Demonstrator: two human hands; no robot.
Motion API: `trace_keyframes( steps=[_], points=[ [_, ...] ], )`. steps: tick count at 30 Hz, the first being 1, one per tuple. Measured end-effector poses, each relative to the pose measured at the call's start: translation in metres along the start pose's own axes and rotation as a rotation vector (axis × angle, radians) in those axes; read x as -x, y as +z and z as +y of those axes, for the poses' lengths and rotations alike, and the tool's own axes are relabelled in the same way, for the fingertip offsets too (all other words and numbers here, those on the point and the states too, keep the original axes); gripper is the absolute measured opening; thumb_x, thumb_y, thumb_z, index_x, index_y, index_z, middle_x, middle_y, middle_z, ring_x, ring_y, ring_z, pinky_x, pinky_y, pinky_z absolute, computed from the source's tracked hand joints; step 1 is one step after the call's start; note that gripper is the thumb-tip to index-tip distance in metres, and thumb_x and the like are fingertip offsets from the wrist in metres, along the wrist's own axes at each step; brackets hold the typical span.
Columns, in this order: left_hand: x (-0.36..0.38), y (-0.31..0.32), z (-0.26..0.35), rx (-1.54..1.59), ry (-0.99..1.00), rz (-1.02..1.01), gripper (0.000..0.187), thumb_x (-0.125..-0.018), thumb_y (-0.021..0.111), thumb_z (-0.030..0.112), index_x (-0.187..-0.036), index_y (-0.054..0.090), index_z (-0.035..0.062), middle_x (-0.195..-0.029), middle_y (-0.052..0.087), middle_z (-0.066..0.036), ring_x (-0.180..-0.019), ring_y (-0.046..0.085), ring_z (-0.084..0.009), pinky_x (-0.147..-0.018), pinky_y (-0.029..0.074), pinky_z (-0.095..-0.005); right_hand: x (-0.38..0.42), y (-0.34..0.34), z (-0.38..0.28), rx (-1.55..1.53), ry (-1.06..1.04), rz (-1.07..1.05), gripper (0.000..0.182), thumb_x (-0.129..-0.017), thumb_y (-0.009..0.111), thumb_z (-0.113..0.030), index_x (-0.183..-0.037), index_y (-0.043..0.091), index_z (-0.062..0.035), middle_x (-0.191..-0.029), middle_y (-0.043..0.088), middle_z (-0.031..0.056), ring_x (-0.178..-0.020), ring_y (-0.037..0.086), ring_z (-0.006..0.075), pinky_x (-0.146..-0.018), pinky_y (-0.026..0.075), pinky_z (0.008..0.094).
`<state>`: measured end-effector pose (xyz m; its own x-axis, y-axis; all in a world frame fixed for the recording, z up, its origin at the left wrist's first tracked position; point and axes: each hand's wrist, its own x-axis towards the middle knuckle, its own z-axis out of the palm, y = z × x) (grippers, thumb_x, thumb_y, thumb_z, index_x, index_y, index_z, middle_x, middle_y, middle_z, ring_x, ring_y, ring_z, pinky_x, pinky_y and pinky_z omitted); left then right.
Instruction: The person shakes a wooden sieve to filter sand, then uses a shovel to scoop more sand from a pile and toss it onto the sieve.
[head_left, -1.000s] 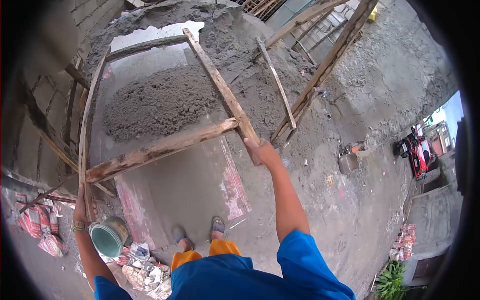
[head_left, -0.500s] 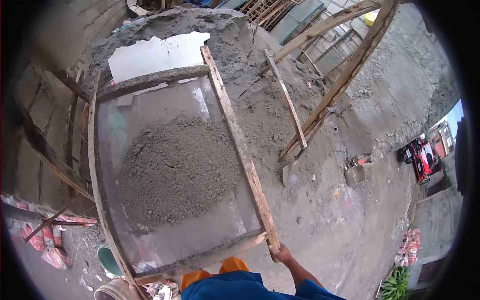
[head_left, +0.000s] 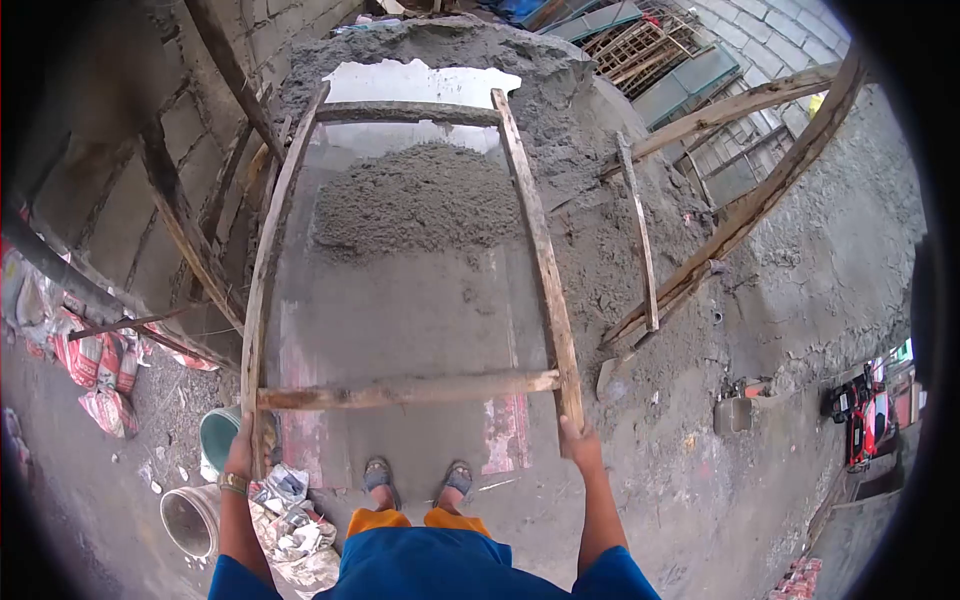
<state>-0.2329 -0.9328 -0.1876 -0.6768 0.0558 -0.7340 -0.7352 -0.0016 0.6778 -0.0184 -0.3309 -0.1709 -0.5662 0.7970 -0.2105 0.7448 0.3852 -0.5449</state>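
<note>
A large wooden sand screen point(head_left: 541, 255) with two long side rails stretches away in front of me. My left hand point(head_left: 240, 452), with a watch on its wrist, is closed around the near end of the left rail. Around the right rail's near end, my right hand point(head_left: 580, 447) is closed too. A rough crossbar point(head_left: 410, 390) joins the rails just beyond my hands. Damp grey sand point(head_left: 420, 200) lies heaped within the frame, toward its far end. Past the far crossbar point(head_left: 408, 112) rests a jagged white sheet point(head_left: 420, 83). My sandalled feet show below the near crossbar.
A green bucket point(head_left: 218, 437) and a whitish bucket point(head_left: 190, 524) stand at left, near torn sacks point(head_left: 295, 535). Timber props point(head_left: 195, 245) lean along the block wall. More sand point(head_left: 590, 270) and slanting poles point(head_left: 765, 205) are at right. A red vehicle point(head_left: 868, 420) stands far right.
My left hand has come into view on the left rail. The screen now sits straighter before me, and the sand heap is farther off, near the far crossbar. My right hand keeps its hold.
</note>
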Motion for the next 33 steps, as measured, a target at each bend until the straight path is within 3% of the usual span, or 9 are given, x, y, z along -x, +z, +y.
trace_keyframes(
  steps=[5, 9, 13, 16, 17, 18, 22, 28, 33],
  points=[
    [0.052, -0.074, -0.194, 0.014, -0.066, 0.07, 0.062, -0.085, 0.04, 0.067, -0.085, 0.056, 0.0073, -0.054, 0.053, -0.008, -0.04, 0.052, -0.0207, -0.036, 0.044, -0.0316, 0.114, 0.033, 0.155, -0.408, 0.215, -0.273, 0.042, -0.082, 0.067, -0.03, -0.107, 0.057, 0.0018, -0.086, 0.062, 0.0045, -0.08, 0.057, 0.0104, -0.072, 0.048, 0.0287],
    [0.068, -0.092, -0.216, 0.124, -0.096, 0.049, 0.062, -0.084, 0.04, 0.068, -0.084, 0.057, 0.0079, -0.052, 0.052, -0.008, -0.04, 0.052, -0.0206, -0.037, 0.045, -0.0314, 0.138, 0.027, 0.153, -0.434, 0.217, -0.299, 0.053, -0.081, 0.068, -0.034, -0.115, 0.053, 0.0043, -0.104, 0.06, 0.0065, -0.095, 0.055, 0.0126, -0.082, 0.045, 0.0288],
    [-0.007, -0.029, -0.063, 0.006, -0.155, 0.068, 0.064, -0.079, 0.041, 0.075, -0.074, 0.055, 0.0123, -0.051, 0.051, -0.005, -0.04, 0.051, -0.0184, -0.037, 0.043, -0.0306, 0.025, 0.05, 0.063, -0.209, 0.135, -0.199, 0.057, -0.08, 0.065, -0.046, -0.107, 0.059, 0.0052, -0.089, 0.063, 0.012, -0.081, 0.057, 0.0162, -0.072, 0.047, 0.0314],
    [-0.023, 0.017, 0.063, -0.113, -0.092, 0.073, 0.07, -0.072, 0.043, 0.081, -0.072, 0.053, 0.012, -0.051, 0.049, -0.003, -0.039, 0.049, -0.0166, -0.037, 0.042, -0.0298, -0.06, 0.017, -0.035, 0.022, 0.101, -0.115, 0.079, -0.075, 0.061, -0.062, -0.106, 0.06, 0.0102, -0.095, 0.064, 0.0224, -0.09, 0.062, 0.0278, -0.079, 0.047, 0.0369],
    [-0.011, 0.035, 0.103, -0.142, -0.002, 0.047, 0.07, -0.071, 0.044, 0.081, -0.073, 0.052, 0.0122, -0.051, 0.048, -0.002, -0.039, 0.049, -0.0151, -0.036, 0.042, -0.0293, -0.059, -0.011, -0.086, -0.04, -0.041, -0.05, 0.081, -0.074, 0.058, -0.064, -0.096, 0.06, 0.0145, -0.088, 0.062, 0.0322, -0.094, 0.061, 0.0411, -0.08, 0.046, 0.0421],
    [-0.008, 0.045, 0.135, -0.16, 0.015, 0.053, 0.07, -0.071, 0.044, 0.081, -0.073, 0.052, 0.0123, -0.051, 0.048, -0.001, -0.038, 0.048, -0.0145, -0.036, 0.042, -0.0289, -0.072, -0.031, -0.114, 0.048, -0.051, 0.007, 0.08, -0.075, 0.059, -0.062, -0.095, 0.06, 0.0158, -0.087, 0.062, 0.0326, -0.093, 0.062, 0.0393, -0.08, 0.046, 0.0408],
    [0.005, 0.047, 0.136, -0.155, -0.014, 0.058, 0.069, -0.071, 0.044, 0.081, -0.074, 0.051, 0.0129, -0.052, 0.049, 0.0, -0.038, 0.048, -0.0139, -0.036, 0.041, -0.0276, -0.065, -0.059, -0.133, -0.03, 0.016, -0.083, 0.077, -0.076, 0.06, -0.059, -0.1, 0.059, 0.0147, -0.088, 0.063, 0.0305, -0.091, 0.064, 0.0361, -0.079, 0.047, 0.0391],
    [-0.008, -0.056, -0.135, 0.1, -0.128, 0.078, 0.064, -0.082, 0.04, 0.071, -0.078, 0.055, 0.0089, -0.05, 0.051, -0.007, -0.038, 0.052, -0.02, -0.035, 0.043, -0.0313, 0.077, 0.034, 0.091, -0.298, 0.136, -0.25, 0.043, -0.085, 0.064, -0.034, -0.107, 0.057, 0.0016, -0.086, 0.062, 0.0058, -0.077, 0.056, 0.0122, -0.068, 0.047, 0.0284],
    [0.049, -0.087, -0.221, 0.135, -0.003, 0.128, 0.061, -0.085, 0.041, 0.065, -0.086, 0.055, 0.0057, -0.055, 0.053, -0.008, -0.04, 0.053, -0.0213, -0.038, 0.046, -0.033, 0.133, 0.039, 0.149, -0.43, 0.021, -0.246, 0.042, -0.086, 0.062, -0.027, -0.116, 0.052, 0.0003, -0.09, 0.059, 0.0021, -0.081, 0.054, 0.0108, -0.07, 0.046, 0.027]
  ],
)
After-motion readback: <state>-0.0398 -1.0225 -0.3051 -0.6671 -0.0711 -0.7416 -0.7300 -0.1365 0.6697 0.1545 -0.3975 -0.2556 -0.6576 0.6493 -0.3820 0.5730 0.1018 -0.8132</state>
